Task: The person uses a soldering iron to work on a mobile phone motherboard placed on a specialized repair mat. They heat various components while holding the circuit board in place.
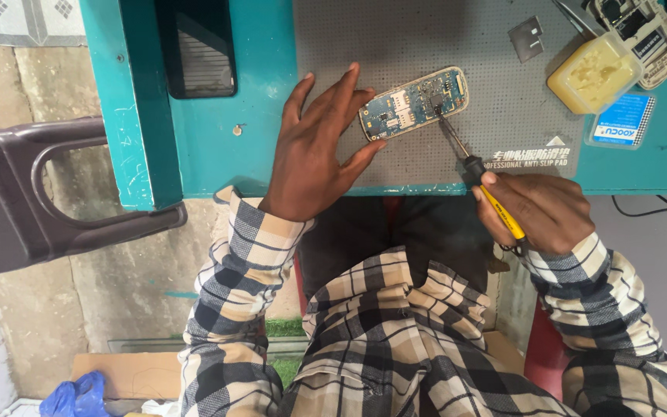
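A small blue phone circuit board lies on a grey anti-slip mat on the teal workbench. My left hand rests flat on the mat with fingers spread, its fingertips touching the board's left end. My right hand grips a soldering iron with a yellow and black handle. The iron's metal tip touches the board near its right half.
A yellowish tub of flux paste stands at the mat's right. Behind it lies an opened phone housing, and a small metal shield sits nearby. A dark plastic chair stands to the left of the bench.
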